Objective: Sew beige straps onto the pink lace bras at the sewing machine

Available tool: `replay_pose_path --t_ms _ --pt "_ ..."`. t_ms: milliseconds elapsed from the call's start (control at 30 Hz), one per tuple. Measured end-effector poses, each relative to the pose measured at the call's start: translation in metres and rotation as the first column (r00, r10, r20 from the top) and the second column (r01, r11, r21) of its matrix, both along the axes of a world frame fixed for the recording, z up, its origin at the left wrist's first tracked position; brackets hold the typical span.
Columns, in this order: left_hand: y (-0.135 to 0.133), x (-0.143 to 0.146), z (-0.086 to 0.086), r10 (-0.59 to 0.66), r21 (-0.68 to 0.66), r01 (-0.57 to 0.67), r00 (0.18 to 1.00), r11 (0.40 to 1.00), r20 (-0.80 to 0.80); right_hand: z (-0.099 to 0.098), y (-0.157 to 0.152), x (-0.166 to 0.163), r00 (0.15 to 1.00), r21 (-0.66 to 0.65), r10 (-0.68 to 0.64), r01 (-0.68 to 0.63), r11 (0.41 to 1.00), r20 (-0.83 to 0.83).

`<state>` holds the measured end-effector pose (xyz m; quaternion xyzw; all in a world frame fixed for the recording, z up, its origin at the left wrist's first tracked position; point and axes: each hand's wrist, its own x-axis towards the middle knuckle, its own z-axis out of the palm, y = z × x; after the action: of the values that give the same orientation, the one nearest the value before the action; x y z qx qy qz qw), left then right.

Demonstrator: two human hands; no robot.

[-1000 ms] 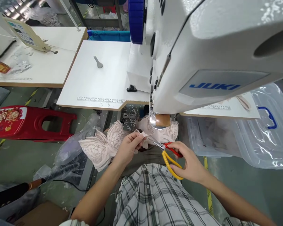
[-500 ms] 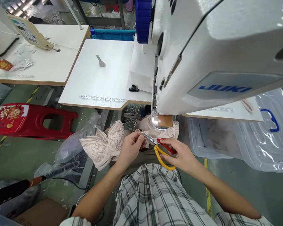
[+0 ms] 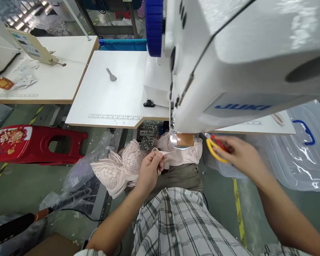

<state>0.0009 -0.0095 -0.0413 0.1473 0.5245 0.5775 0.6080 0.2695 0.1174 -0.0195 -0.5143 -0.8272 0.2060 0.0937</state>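
A pale pink lace bra point(image 3: 114, 169) lies across my lap and under the front of the white sewing machine point(image 3: 229, 71). My left hand point(image 3: 149, 169) pinches a strip of the bra near its middle, thumb against the fingers. Off to the right, my right hand point(image 3: 238, 153) grips a pair of scissors point(image 3: 216, 150) with one red and one yellow handle. Their blades point toward the machine's right side and are mostly hidden behind its head. A second bra cup point(image 3: 194, 149) shows beneath the machine's brown presser area.
A white worktable point(image 3: 117, 89) with a printed ruler extends left of the machine. On the right stands a clear plastic bin point(image 3: 306, 160) with a blue handle. A red stool point(image 3: 40, 144) and plastic bags point(image 3: 80, 177) are on the left.
My right hand has carried the scissors away from the bra, to the right and slightly up. My left hand keeps its pinch on the bra in nearly the same place.
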Motion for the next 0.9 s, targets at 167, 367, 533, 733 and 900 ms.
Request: replay_pose_path --t_ms 167,367,533,733,900 --pt "0.004 -0.002 0.013 -0.204 -0.041 0.205 0.979 0.978 0.016 0.013 0.022 -0.010 0.999 0.408 -0.006 -0.017 0.913 0.054" --pt "0.010 -0.003 0.027 -0.692 -0.132 0.686 0.721 0.715 -0.001 0.005 -0.051 -0.073 0.794 0.087 0.598 -0.592 0.801 -0.111" --pt "0.001 -0.006 0.016 -0.416 -0.125 0.490 0.546 0.863 -0.727 -0.015 -0.041 -0.065 0.923 -0.004 0.302 -0.312 0.950 -0.239" --pt "-0.026 0.035 -0.036 -0.477 0.057 0.497 0.855 0.866 -0.203 -0.015 -0.041 -0.059 0.621 -0.627 -0.532 0.083 0.774 -0.575" --pt "-0.042 0.076 -0.055 -0.251 0.159 0.216 0.936 0.963 0.245 -0.007 -0.077 -0.089 0.245 -0.876 -0.863 -0.326 0.357 -0.443"
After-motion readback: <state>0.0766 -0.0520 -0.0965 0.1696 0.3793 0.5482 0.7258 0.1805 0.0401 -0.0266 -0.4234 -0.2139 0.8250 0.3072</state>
